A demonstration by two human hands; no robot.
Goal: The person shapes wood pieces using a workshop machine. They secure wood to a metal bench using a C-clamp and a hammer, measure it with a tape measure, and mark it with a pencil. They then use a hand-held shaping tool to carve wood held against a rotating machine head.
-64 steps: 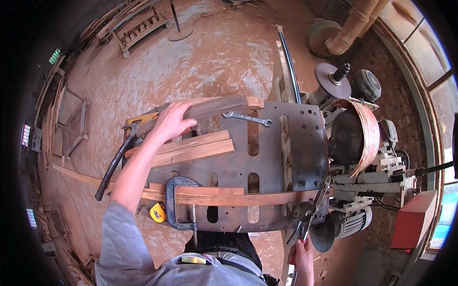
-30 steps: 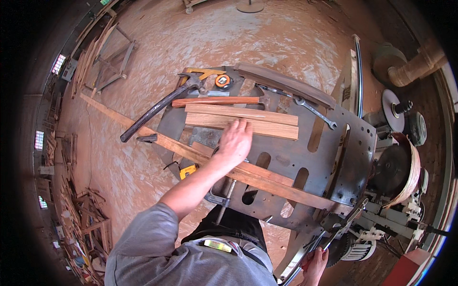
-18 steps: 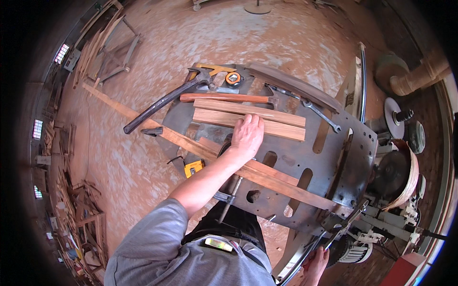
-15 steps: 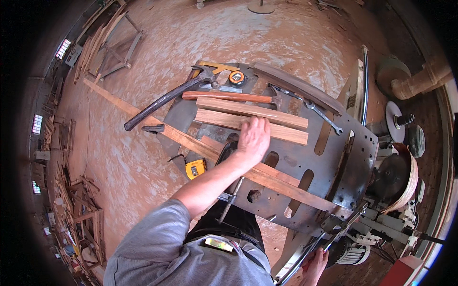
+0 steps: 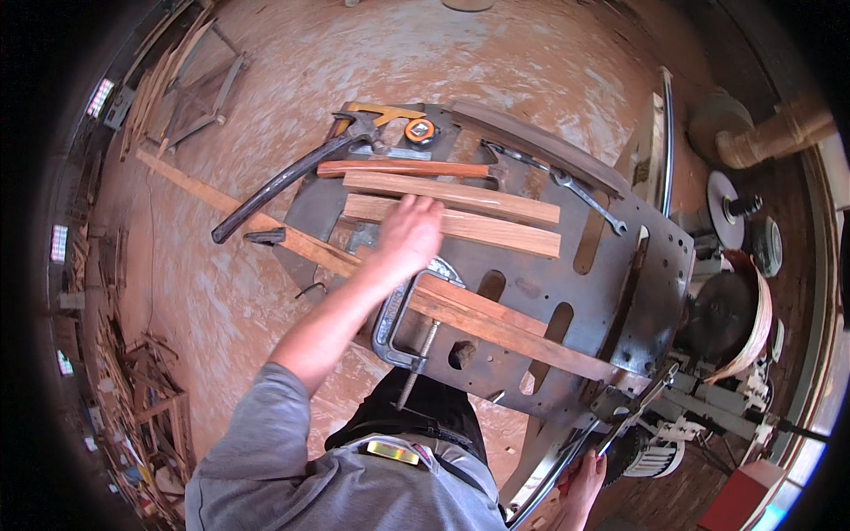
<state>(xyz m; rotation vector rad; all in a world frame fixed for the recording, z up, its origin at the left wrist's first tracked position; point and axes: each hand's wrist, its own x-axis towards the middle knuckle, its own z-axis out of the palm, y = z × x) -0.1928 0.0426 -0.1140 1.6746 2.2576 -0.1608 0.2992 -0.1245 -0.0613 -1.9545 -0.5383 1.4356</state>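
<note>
My left hand [image 5: 412,234] reaches across the machine's metal table with its fingers curled over the nearer of two pale wooden strips [image 5: 500,234]. The other wooden strip [image 5: 460,194] lies just behind it, almost parallel. Below that wrist a C-clamp [image 5: 387,323] grips the table edge and a long wooden board [image 5: 513,338], its threaded screw hanging downward. At lower right my right hand [image 5: 582,482] is closed at the lower end of a slim metal rod [image 5: 630,423]. Part of its grip is hidden, and something red shows beside the fingers.
Behind the strips lie a wooden-handled hammer [image 5: 407,168], a dark-handled claw hammer [image 5: 292,188], a tape measure [image 5: 420,132], a yellow square [image 5: 387,112] and a wrench [image 5: 589,202]. Machine discs [image 5: 726,211] stand at right. A red box [image 5: 742,496] sits at lower right.
My left hand has slid left along the nearer strip, uncovering more of the C-clamp. My forearm now hides the yellow tool that lay left of it. The right hand stays at the rod.
</note>
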